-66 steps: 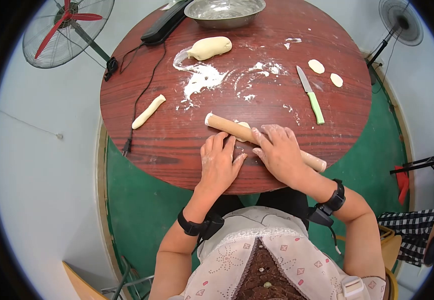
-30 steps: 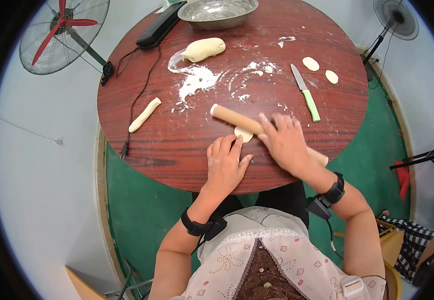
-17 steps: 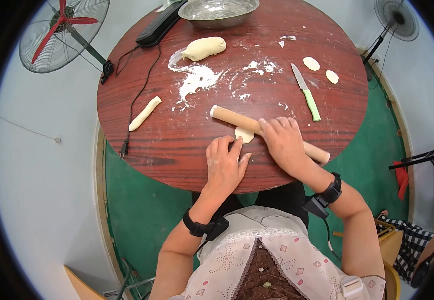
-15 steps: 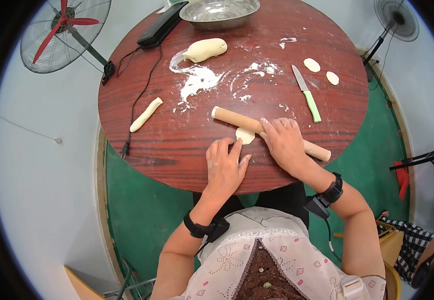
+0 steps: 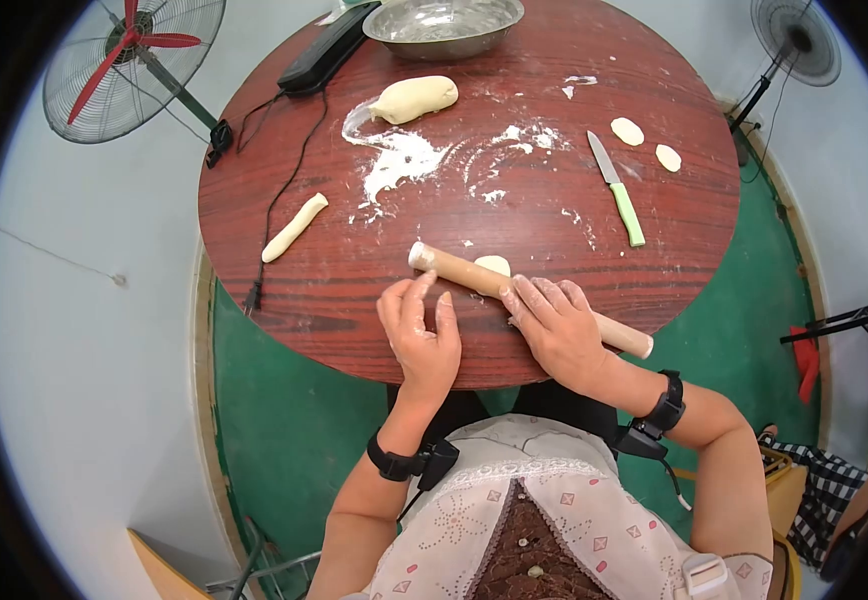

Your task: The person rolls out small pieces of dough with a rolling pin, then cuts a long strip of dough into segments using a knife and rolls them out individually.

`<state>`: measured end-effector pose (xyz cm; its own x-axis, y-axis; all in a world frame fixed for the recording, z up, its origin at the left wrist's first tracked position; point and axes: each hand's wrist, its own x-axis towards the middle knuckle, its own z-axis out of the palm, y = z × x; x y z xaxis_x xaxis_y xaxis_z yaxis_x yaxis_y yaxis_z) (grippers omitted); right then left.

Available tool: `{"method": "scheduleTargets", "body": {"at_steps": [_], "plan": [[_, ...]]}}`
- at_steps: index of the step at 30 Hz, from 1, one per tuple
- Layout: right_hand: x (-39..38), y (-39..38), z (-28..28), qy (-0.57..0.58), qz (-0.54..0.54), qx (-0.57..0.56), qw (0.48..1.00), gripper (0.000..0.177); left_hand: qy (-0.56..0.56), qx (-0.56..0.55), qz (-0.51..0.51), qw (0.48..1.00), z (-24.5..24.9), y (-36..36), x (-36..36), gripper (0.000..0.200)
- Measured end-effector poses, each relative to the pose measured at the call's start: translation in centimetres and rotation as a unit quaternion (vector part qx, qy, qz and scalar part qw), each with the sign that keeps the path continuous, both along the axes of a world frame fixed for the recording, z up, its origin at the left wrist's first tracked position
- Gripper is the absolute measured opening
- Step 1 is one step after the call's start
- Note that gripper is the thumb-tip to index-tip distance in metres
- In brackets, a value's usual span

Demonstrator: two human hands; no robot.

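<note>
A wooden rolling pin lies slantwise across a small round of dough, part of which shows beyond it. My right hand is laid over the pin's middle, fingers pressing on it. My left hand is raised at the pin's left end, holding nothing, thumb and fingers apart, with fingertips close to the wood. Flour whitens the fingers of both hands.
A green-handled knife and two dough rounds lie at the right. Spilled flour, a dough log, a dough strip, a metal basin and a black corded device occupy the table.
The rolling pin has come toward me, onto the dough round, with my right hand on it. My left hand has let go of the round's edge and pulled back left.
</note>
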<state>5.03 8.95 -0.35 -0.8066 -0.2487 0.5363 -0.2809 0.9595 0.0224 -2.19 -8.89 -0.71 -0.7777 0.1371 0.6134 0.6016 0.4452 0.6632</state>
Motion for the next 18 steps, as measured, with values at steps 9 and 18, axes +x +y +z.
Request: {"method": "scheduleTargets", "body": {"at_steps": [9,18], "plan": [[-0.1,0.5,0.1,0.019,0.045,-0.005,0.999,0.042,0.048,-0.021,0.018,0.998,0.5,-0.6,-0.1,0.034],[-2.2,5.2,1.5,-0.013,-0.068,-0.195,0.978,0.042,-0.042,-0.206,-0.137,0.968,1.7,0.2,-3.6,0.032]]}}
